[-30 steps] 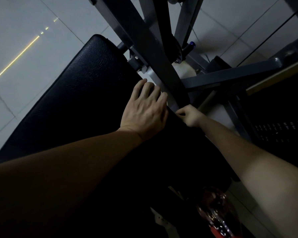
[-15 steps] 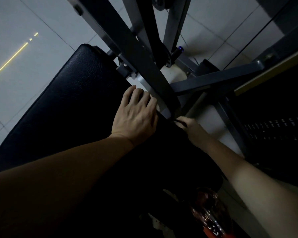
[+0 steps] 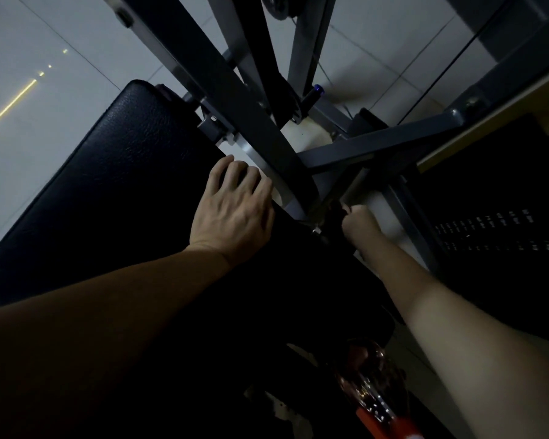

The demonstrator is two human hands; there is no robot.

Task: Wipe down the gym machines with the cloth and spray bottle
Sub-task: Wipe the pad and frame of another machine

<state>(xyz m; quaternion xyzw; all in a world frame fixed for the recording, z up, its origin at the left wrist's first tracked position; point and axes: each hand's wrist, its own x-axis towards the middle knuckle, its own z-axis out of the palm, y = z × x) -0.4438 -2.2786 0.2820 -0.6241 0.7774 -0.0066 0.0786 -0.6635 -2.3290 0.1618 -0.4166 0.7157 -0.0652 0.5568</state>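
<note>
We are resting our left hand [image 3: 235,217], fingers loose and slightly apart, on the far edge of the black seat pad [image 3: 114,185], just beside the grey frame [image 3: 235,99]. Our right hand [image 3: 360,224] is curling tight on a dark cloth [image 3: 334,208] at the frame joint, mostly lost in gloom. The reddish spray bottle [image 3: 370,384] is showing dimly at the near right, cut off by the edge.

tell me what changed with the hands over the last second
The right hand slid rightward, from the corner of the black pad to the pale post, widening the gap to the left hand. It stays curled; what it grips is too dark to tell. The left hand stays resting on the pad's edge beside the grey frame.
</note>
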